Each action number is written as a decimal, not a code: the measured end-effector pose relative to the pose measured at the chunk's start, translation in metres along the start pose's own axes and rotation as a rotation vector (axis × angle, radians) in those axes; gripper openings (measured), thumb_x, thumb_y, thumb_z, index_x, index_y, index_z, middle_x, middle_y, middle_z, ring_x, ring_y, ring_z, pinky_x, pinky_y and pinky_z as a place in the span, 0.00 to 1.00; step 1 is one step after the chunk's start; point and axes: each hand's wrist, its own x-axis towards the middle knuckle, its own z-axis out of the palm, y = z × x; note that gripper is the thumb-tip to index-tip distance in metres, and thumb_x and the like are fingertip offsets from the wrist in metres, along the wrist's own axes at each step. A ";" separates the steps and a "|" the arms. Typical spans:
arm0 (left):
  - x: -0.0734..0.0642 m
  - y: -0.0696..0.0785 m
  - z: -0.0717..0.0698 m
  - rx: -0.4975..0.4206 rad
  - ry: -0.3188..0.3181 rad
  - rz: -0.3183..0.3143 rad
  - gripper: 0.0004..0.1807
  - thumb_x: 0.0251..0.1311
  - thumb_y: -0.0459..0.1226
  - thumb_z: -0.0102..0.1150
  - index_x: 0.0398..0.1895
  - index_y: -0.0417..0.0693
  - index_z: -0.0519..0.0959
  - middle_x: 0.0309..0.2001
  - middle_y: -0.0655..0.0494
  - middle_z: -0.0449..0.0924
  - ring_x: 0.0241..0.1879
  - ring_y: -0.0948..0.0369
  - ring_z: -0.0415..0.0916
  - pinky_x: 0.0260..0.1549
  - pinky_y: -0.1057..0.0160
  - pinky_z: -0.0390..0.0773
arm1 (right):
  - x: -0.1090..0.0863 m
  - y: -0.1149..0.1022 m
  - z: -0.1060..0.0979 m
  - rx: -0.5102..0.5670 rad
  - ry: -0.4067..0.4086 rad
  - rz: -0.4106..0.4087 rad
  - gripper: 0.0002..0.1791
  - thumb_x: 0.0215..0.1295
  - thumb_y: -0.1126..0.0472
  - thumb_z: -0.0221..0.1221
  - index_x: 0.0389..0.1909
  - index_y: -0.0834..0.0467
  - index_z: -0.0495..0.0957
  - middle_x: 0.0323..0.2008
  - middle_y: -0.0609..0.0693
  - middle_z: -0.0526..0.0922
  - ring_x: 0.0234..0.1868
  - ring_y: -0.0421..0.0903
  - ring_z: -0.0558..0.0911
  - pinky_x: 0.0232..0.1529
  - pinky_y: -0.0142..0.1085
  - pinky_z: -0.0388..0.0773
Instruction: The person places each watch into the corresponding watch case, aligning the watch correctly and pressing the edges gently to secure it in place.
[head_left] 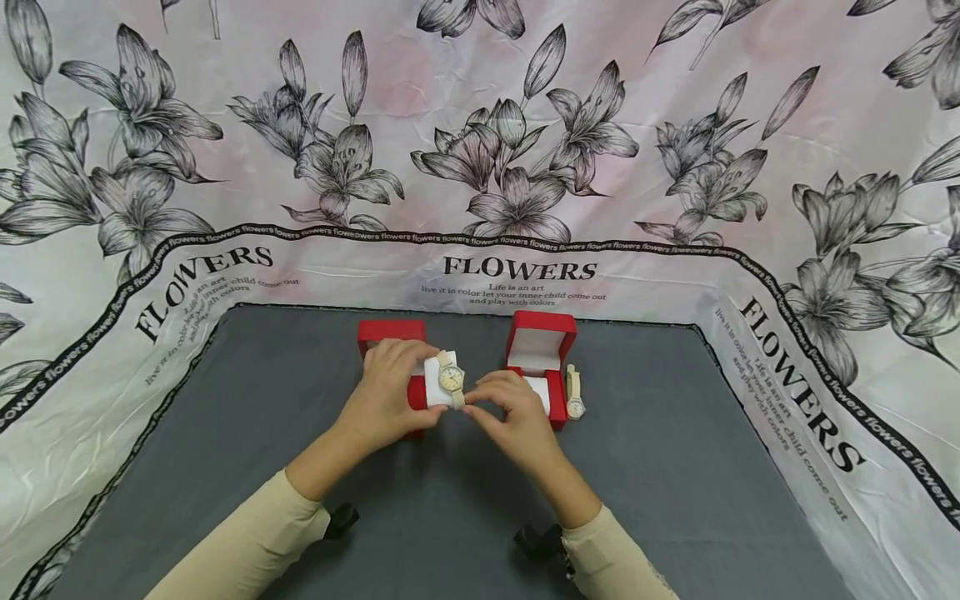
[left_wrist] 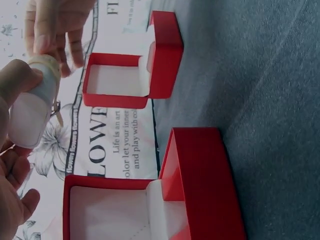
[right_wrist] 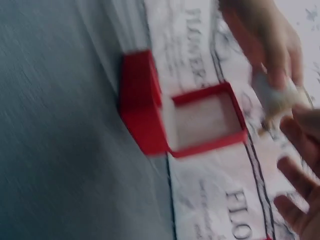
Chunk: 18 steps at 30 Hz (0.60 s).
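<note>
My left hand (head_left: pixel 378 393) holds a small white watch cushion (head_left: pixel 432 385) between thumb and fingers, above the left red box (head_left: pixel 390 330). Around the cushion lies a wristwatch (head_left: pixel 452 378) with a cream strap and a pale round dial, facing up. The thumb and fingertips of my right hand (head_left: pixel 519 417) pinch the lower end of the strap. In the left wrist view, the white end of the cushion (left_wrist: pixel 31 120) shows, with the strap (left_wrist: pixel 46 64) around its far part. The right wrist view is blurred, with both hands meeting at the cushion (right_wrist: pixel 272 95).
A second open red box (head_left: pixel 543 323) with a white cushion (head_left: pixel 538 392) inside stands to the right. Beside it lies another cream-strapped watch (head_left: pixel 574 392). Both lids stand up at the back. Grey cloth (head_left: pixel 675 467) covers the table, and a flower-printed sheet (head_left: pixel 517 275) borders it.
</note>
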 end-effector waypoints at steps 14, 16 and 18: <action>-0.003 0.008 -0.007 -0.002 -0.054 0.116 0.42 0.38 0.46 0.85 0.60 0.47 0.76 0.55 0.55 0.81 0.58 0.55 0.71 0.58 0.47 0.68 | 0.005 0.009 -0.025 0.013 -0.229 -0.057 0.44 0.53 0.59 0.78 0.72 0.54 0.71 0.67 0.49 0.74 0.68 0.48 0.71 0.67 0.49 0.70; -0.003 0.010 -0.009 -0.006 -0.043 0.131 0.41 0.38 0.46 0.86 0.59 0.47 0.77 0.54 0.55 0.81 0.56 0.55 0.71 0.56 0.48 0.69 | 0.006 0.007 -0.025 0.018 -0.231 -0.072 0.45 0.53 0.59 0.78 0.73 0.54 0.70 0.68 0.50 0.74 0.68 0.49 0.70 0.67 0.49 0.69; -0.003 0.012 -0.011 -0.014 -0.035 0.140 0.40 0.37 0.45 0.86 0.57 0.46 0.78 0.54 0.55 0.82 0.56 0.55 0.72 0.55 0.49 0.69 | 0.007 0.006 -0.026 0.018 -0.238 -0.084 0.45 0.53 0.58 0.78 0.73 0.54 0.70 0.68 0.50 0.73 0.68 0.49 0.71 0.67 0.49 0.69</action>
